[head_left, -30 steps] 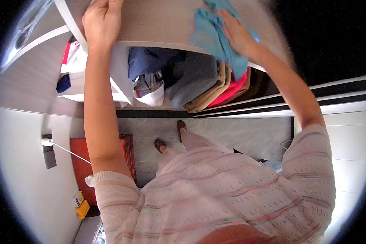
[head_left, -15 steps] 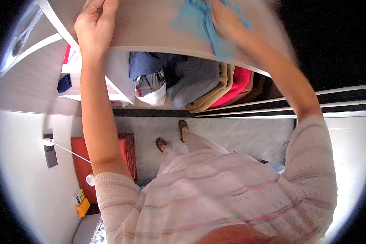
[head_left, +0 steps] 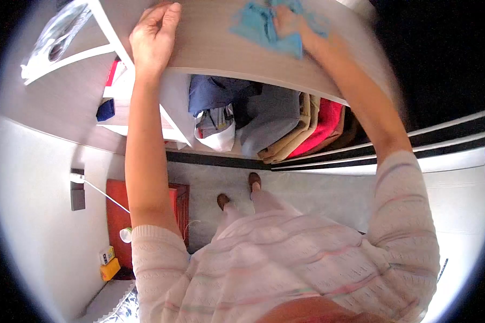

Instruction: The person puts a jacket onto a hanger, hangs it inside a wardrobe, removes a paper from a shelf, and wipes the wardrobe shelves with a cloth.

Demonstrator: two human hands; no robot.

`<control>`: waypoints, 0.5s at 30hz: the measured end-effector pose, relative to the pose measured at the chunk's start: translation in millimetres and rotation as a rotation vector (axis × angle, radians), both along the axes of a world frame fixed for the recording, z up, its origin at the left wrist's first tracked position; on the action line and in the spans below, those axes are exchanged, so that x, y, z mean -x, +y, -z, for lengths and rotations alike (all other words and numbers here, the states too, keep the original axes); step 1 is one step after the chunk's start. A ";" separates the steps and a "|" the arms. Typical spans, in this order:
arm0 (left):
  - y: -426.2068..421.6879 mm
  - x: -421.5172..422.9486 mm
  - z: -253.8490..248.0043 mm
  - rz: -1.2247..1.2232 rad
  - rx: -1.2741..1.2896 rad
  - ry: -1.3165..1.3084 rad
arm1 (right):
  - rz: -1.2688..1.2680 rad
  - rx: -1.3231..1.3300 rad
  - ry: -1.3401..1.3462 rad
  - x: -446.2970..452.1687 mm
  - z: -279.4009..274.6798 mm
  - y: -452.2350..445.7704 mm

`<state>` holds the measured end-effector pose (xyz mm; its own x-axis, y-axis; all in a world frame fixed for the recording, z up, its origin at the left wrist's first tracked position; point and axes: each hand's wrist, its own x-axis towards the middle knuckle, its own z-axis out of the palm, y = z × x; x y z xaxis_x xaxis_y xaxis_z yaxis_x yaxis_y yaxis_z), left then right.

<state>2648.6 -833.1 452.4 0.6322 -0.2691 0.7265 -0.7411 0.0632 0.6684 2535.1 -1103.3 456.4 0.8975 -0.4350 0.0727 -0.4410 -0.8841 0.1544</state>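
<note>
My right hand point(head_left: 290, 22), a little blurred, presses a light blue cloth point(head_left: 253, 24) against the wood-grain shelf board point(head_left: 215, 51). Its fingers are bunched into the cloth, which spreads out to both sides. Farther left, my left hand point(head_left: 154, 39) is at the same board, beside a white upright edge. Its fingers are curled and the thumb lies alongside them; whatever they may hold is hidden.
Below the board, a compartment holds dark folded clothes point(head_left: 215, 91), a white bag point(head_left: 215, 132) and hanging garments point(head_left: 323, 121). White-edged shelves point(head_left: 113, 32) stand at left. A red cabinet point(head_left: 121, 210) is lower left, near a wall socket point(head_left: 77, 194) with a white cable.
My right hand and the blue cloth have shifted slightly across the board, and more of the cloth shows. The view has moved, so the shelves and my left hand appear farther right.
</note>
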 end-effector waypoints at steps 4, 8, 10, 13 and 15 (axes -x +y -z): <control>1.3 5.4 -1.5 -0.027 -0.020 0.032 | -0.465 -0.051 -0.393 84.2 6.7 100.2; 28.7 68.7 -4.7 0.112 0.017 0.043 | -0.449 -0.459 -0.382 124.5 -14.3 138.6; 43.9 88.5 10.7 0.307 0.159 0.306 | -0.210 -0.940 -0.313 144.9 -38.5 146.2; 54.1 118.2 24.7 0.556 0.264 0.705 | -0.071 -2.293 -0.852 162.2 -11.4 143.6; 58.8 134.4 27.9 0.815 0.305 0.929 | -0.186 -2.439 -0.904 163.1 5.9 140.7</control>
